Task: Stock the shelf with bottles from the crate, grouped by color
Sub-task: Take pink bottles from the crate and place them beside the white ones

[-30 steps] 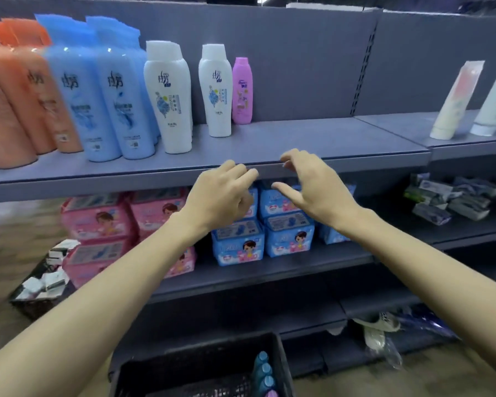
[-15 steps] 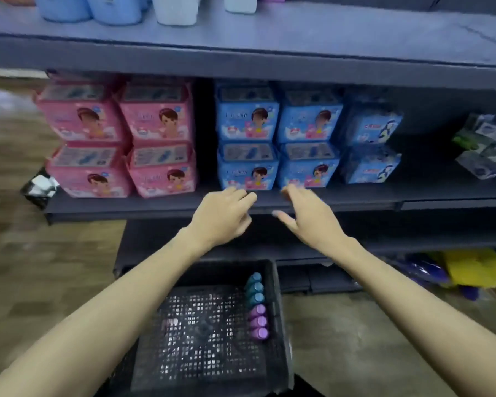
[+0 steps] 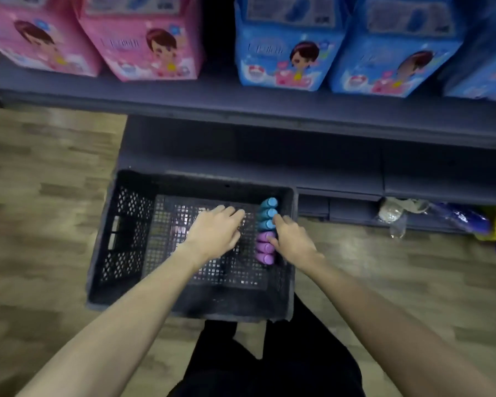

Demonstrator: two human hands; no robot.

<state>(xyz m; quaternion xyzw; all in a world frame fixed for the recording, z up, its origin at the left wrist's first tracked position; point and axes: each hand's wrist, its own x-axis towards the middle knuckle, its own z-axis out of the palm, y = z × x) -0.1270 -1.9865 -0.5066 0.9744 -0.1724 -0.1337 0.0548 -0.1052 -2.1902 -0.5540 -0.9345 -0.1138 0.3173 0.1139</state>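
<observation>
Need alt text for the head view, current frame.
Both hands reach into a black crate on the floor; the right hand touches a row of blue bottles and purple bottles, the left hand hovers open beside them.

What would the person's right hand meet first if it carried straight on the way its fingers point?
Probably the blue bottles in the crate: the right hand points at them, though depth is unclear.

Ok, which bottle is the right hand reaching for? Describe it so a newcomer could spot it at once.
Find the black crate on the floor below the shelf. Six bottles stand in a row along its right wall, three blue at the far end, three purple nearer. The right hand touches the row where the colours meet; its thumb rests on the farthest purple bottle, the only purple one next to a blue bottle.
</observation>
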